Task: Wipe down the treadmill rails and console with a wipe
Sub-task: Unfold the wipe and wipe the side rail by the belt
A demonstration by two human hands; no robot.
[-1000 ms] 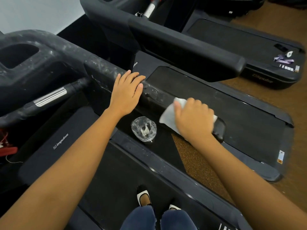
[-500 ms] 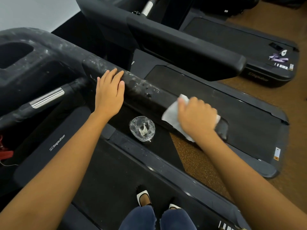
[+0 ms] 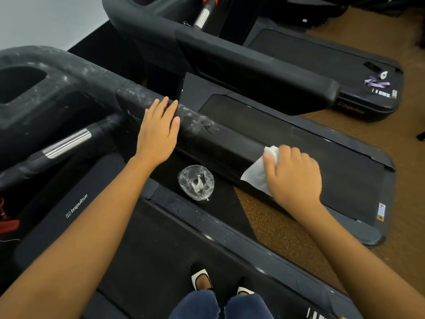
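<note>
A black treadmill rail (image 3: pixel 220 139) runs from the dusty console (image 3: pixel 46 93) at upper left down to the right. White smears cover the rail and console near my left hand. My left hand (image 3: pixel 158 134) rests flat on the rail with straight fingers. Near the rail's free end, my right hand (image 3: pixel 292 176) grips a white wipe (image 3: pixel 257 173) and presses it against the rail's side. The rail's tip is hidden under that hand.
A clear plastic container (image 3: pixel 196 182) with a white scrap inside sits on the treadmill's side strip below the rail. A silver-banded handlebar (image 3: pixel 69 143) crosses at left. A second treadmill (image 3: pixel 253 63) stands to the right, over brown floor (image 3: pixel 282 236). My shoes (image 3: pixel 202 279) stand on the belt.
My right hand with the wipe stays near the rail's end, shifting slightly. My left hand slid along the rail toward the console, then stayed flat there.
</note>
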